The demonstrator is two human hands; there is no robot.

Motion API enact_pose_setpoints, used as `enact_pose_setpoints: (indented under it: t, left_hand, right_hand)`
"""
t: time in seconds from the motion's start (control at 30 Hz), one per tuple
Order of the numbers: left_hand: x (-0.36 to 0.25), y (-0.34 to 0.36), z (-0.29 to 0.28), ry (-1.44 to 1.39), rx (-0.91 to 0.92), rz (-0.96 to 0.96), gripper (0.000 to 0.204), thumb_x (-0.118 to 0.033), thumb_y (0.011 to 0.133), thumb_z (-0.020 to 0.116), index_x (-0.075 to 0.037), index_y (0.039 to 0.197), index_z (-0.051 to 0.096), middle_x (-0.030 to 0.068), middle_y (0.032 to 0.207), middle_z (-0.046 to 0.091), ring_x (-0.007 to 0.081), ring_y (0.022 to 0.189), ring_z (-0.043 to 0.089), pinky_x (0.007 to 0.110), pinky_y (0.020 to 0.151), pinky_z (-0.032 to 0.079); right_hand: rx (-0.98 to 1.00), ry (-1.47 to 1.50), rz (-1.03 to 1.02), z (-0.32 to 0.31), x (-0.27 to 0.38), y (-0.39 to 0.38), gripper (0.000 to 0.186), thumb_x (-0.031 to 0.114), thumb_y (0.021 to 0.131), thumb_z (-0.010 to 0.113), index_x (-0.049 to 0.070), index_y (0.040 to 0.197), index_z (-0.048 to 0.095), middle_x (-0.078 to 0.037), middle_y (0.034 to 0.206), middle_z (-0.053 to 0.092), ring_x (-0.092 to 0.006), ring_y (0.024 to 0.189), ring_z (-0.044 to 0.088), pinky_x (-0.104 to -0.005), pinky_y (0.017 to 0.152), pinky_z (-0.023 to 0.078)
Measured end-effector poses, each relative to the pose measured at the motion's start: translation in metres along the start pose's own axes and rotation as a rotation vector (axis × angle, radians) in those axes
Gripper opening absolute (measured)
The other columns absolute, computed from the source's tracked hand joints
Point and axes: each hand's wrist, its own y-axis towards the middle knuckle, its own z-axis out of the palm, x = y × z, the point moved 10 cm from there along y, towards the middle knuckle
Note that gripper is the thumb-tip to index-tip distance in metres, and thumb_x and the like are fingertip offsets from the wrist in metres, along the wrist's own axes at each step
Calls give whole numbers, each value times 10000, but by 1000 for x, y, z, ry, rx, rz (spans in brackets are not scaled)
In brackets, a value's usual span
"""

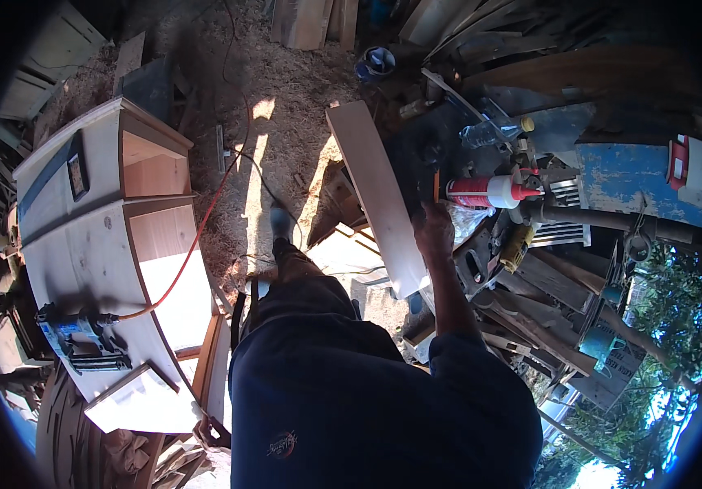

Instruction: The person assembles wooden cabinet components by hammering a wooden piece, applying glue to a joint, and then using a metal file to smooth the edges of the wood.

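My right hand (435, 231) reaches forward beside a long, pale wooden board (377, 196). Its fingers are closed, and a thin orange stick (437, 186) rises from them; the kind of stick is too small to tell. Just beyond the hand on the right lies a red and white glue bottle (490, 191) with a red nozzle, on its side. Whether the hand touches the board cannot be made out. My left hand does not show clearly; a dark, reddish shape by the cabinet's near corner is too unclear to name.
At left stands a wooden cabinet (74, 224) with open compartments; a nail gun (86, 338) with a red hose (200, 232) lies on it. A plastic bottle (490, 132), a yellow container (518, 248) and scrap wood clutter the right. A bucket (376, 63) stands ahead.
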Motion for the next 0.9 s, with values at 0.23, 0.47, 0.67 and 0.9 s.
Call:
enact_pose_setpoints:
  t: [0.23, 0.47, 0.67, 0.9]
  left_hand:
    - [1, 4, 7, -17, 18, 5, 198, -31, 922, 657, -18, 1117, 690, 137, 1057, 685, 295, 940, 634, 434, 840, 519]
    - [3, 7, 12, -32, 5, 24, 202, -25, 918, 660, -21, 1117, 690, 135, 1066, 687, 292, 943, 634, 429, 840, 519]
    - [5, 11, 15, -53, -20, 47, 206, -19, 914, 664, -24, 1118, 691, 133, 1073, 689, 290, 945, 635, 425, 839, 520]
    - [8, 7, 17, -72, -51, 37, 211, -13, 909, 667, -28, 1118, 691, 131, 1081, 692, 288, 947, 635, 421, 839, 521]
  right_hand:
    - [47, 87, 46, 4, -42, -9, 262, 77, 808, 718, 53, 1067, 690, -178, 1025, 684, -331, 878, 710, -428, 776, 570]
    - [-98, -43, -57, -21, -7, -18, 387, 146, 839, 713, 9, 1181, 593, -218, 1058, 607, -401, 938, 648, -487, 808, 551]
    - [-62, -300, 98, 11, -8, 31, 353, 182, 903, 612, -44, 1168, 559, -237, 1084, 576, -406, 1039, 601, -489, 828, 564]
    - [-109, -183, 380, 20, -53, 48, 443, 202, 923, 545, -110, 1237, 534, -282, 1159, 561, -458, 1103, 590, -535, 905, 530]
